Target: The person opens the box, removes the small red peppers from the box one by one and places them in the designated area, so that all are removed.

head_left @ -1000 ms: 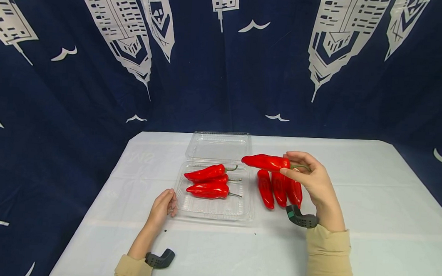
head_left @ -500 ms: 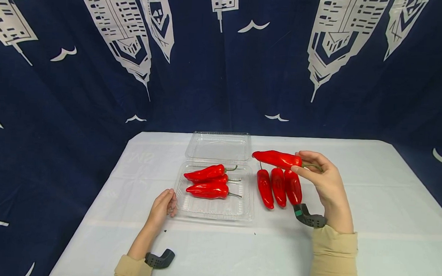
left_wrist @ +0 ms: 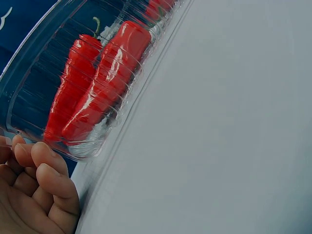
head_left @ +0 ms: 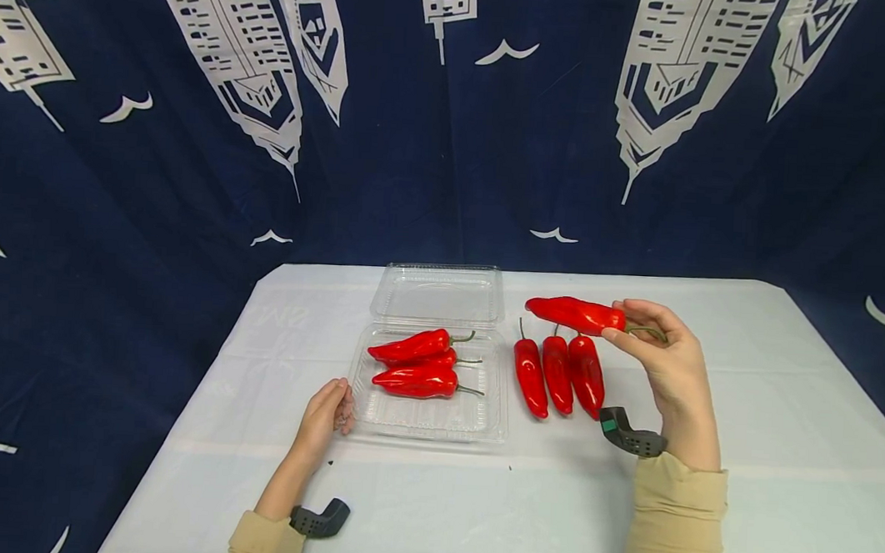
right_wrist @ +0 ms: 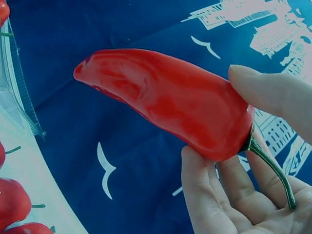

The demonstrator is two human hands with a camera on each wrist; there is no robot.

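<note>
My right hand (head_left: 667,351) pinches a red pepper (head_left: 577,314) near its stem end, thumb on one side and fingers on the other. The pepper is held in the air, roughly level, its tip pointing left. In the right wrist view the pepper (right_wrist: 165,102) shows a green stem over the palm. At the left edge of an open clear plastic container (head_left: 435,425), my left hand (head_left: 324,412) holds the rim with curled fingers. Inside the container lie three red peppers (head_left: 416,382), two of them partly overlapping. Through its wall a pepper (left_wrist: 109,80) shows in the left wrist view.
Three more red peppers (head_left: 557,374) lie side by side on the white table (head_left: 513,514), right of the container. The container's hinged lid (head_left: 439,295) lies folded back behind it. A dark blue patterned cloth (head_left: 449,160) hangs behind the table.
My right hand has moved right with the pepper, away from the container, uncovering the stems of the peppers on the table. The left hand has stayed in place.
</note>
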